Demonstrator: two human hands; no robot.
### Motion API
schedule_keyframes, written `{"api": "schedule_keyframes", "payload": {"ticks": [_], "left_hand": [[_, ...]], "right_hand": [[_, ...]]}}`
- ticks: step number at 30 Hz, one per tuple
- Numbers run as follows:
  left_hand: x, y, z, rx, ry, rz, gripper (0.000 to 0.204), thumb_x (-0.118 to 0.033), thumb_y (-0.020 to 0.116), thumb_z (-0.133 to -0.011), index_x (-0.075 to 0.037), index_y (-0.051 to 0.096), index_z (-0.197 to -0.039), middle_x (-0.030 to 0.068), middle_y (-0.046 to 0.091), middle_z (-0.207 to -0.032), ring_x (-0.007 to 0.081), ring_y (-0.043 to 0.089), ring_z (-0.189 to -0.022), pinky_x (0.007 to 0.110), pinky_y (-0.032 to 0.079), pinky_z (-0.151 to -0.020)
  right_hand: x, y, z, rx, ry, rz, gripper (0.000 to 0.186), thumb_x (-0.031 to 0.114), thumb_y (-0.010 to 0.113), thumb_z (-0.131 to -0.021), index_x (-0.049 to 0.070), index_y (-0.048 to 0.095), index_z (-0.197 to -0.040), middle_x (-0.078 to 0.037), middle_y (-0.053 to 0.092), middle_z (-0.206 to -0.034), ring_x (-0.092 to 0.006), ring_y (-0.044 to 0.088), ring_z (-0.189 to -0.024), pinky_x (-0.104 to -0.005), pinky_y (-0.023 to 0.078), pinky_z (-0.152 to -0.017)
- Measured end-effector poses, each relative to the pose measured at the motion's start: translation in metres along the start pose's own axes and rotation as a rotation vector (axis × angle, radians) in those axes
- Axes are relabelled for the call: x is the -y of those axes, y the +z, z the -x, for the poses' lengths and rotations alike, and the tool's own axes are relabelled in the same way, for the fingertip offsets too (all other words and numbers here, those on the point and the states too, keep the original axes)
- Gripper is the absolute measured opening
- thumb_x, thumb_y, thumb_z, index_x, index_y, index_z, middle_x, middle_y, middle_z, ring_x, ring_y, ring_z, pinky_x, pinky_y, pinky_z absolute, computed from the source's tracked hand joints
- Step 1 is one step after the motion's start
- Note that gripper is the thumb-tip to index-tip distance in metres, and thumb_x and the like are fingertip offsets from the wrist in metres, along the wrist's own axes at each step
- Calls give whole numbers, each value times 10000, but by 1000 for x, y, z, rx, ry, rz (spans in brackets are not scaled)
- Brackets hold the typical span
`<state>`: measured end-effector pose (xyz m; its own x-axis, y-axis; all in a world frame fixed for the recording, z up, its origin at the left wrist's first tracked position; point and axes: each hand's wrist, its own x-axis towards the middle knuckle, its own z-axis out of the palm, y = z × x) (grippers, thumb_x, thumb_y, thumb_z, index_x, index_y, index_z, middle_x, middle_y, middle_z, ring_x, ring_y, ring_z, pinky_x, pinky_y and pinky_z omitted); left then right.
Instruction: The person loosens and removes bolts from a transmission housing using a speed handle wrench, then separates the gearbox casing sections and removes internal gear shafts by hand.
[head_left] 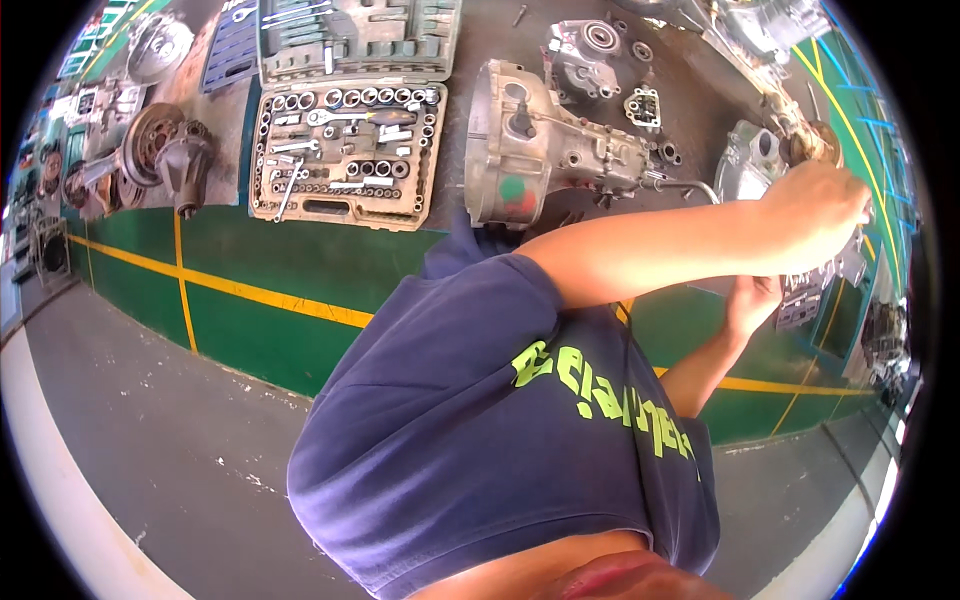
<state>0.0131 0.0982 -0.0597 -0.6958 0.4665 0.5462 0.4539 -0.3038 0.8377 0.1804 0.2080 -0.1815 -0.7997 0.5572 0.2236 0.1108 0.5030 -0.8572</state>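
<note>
My left arm reaches across to the right side. My left hand [815, 205] is closed with its fingers curled, beside a rusty round hub on a long metal shaft assembly [790, 115]. What it grips is hidden behind the fingers. Lower down, my right hand [753, 298] is bent in a closed shape next to a grey ribbed metal part [800, 302]. The hand's fingers are partly hidden, and whether it holds that part does not show. Near my left wrist lies a cast metal housing [745, 155].
A large gearbox [530, 150] lies on the bench, with an open gear housing [590, 55] behind it. To the left is an open socket set case [345, 205]. Farther left stands a differential with a brake disc [150, 145]. The green bench front [260, 265] has yellow stripes.
</note>
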Motion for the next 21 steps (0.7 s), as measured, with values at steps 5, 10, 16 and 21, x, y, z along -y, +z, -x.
{"api": "schedule_keyframes", "payload": {"ticks": [5, 10, 16, 21], "left_hand": [[-1, 9, -1, -95, 93, -160, 144, -55, 612, -831, 75, 627, -893, 219, 685, -826, 368, 693, -774, 456, 561, -709], [-15, 38, 21, 9, 102, -203, 151, -77, 622, -808, 64, 615, -861, 203, 670, -784, 339, 688, -725, 453, 551, -652], [-17, 36, 39, 14, 123, -194, 162, -124, 591, -824, 29, 620, -870, 179, 666, -793, 335, 677, -739, 445, 533, -693], [2, 12, 18, 3, 18, -292, 157, -129, 595, -857, 27, 589, -876, 181, 664, -828, 321, 681, -792, 434, 527, -709]], "right_hand": [[28, 27, 9, 192, -133, -51, 253, 33, 673, -888, -27, 656, -1133, -87, 715, -981, -139, 650, -855, -293, 517, -799], [69, 84, -32, 376, 66, -44, 415, 161, 527, -1027, -54, 495, -1381, -181, 626, -1294, -131, 660, -850, -268, 543, -780], [13, 60, -98, -6, 159, -255, 371, 190, 593, -1005, -26, 568, -1304, -120, 702, -1136, -111, 641, -777, -259, 550, -704], [-7, 18, -49, 108, -28, 632, 366, 207, 545, -1023, -5, 567, -1320, -117, 674, -1152, -131, 617, -921, -291, 520, -815]]}}
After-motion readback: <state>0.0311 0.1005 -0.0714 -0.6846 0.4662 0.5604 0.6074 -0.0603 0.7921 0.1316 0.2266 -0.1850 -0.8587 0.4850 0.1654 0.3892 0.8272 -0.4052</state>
